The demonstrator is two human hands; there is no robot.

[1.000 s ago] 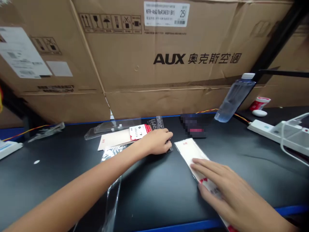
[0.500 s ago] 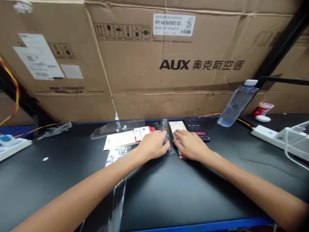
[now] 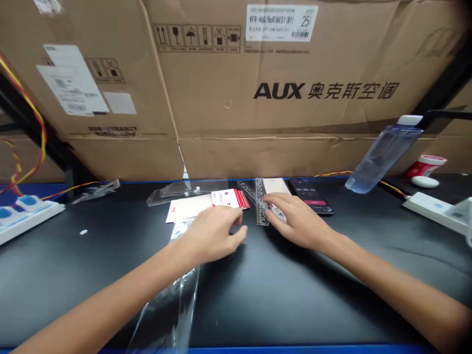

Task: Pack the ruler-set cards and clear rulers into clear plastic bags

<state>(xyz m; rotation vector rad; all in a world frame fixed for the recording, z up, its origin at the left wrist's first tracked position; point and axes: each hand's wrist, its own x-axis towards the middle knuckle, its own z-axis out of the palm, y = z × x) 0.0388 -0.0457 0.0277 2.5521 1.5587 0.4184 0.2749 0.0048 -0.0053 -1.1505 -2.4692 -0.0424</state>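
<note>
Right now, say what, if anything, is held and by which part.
The left hand appears empty. The right hand lies across the white packet; whether it grips it cannot be told.

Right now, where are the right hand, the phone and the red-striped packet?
Right hand [image 3: 303, 221]: head view, back of the hand.
Phone [image 3: 309, 196]: head view, screen.
Red-striped packet [image 3: 225, 198]: head view, white label.

Your left forearm [image 3: 118, 297] slants in from the lower left; your left grip [image 3: 212, 233] is palm down, thumb apart from bent fingers. Your right forearm [image 3: 394, 280] angles inward, right grip [image 3: 300, 221] palm down, fingers pointing left.
</note>
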